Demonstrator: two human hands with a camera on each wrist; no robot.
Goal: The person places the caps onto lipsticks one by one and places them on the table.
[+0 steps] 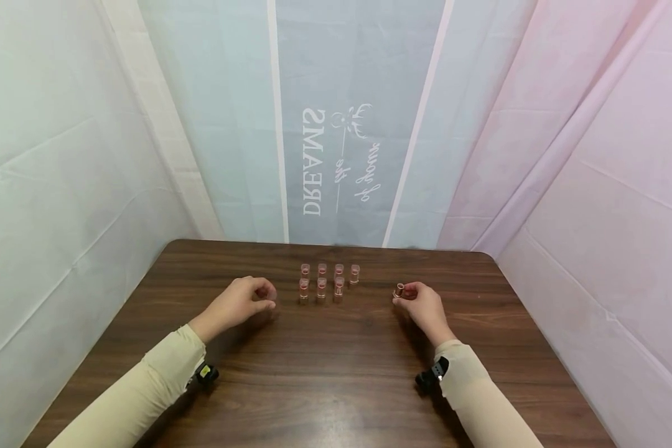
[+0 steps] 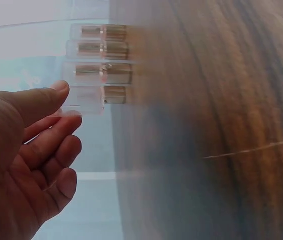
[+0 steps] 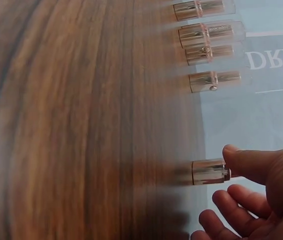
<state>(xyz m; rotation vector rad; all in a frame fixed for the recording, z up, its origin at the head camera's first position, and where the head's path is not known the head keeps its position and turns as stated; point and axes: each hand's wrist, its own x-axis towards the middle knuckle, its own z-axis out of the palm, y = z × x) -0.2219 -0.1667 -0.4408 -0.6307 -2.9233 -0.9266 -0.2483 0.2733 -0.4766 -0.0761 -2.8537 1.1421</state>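
In the head view my left hand (image 1: 236, 306) is left of the lipstick tubes. Between its thumb and fingertips it pinches a clear cap (image 2: 87, 100), raised above the table. On the other side, my right hand (image 1: 424, 308) holds an uncapped gold lipstick tube (image 1: 399, 290) by thumb and fingers. The right wrist view shows this tube (image 3: 209, 171) with the thumb at its top end and its base close to the table. Between the hands stand several capped lipsticks (image 1: 322, 291) upright in two rows, three in the front one. Each has a gold base and a clear cap.
The dark wooden table (image 1: 325, 373) has rounded back corners. A blue-grey curtain (image 1: 358, 74) with white lettering hangs behind it, and pale cloth walls (image 1: 61, 155) stand on both sides. Each wrist wears a small black camera (image 1: 204, 375).
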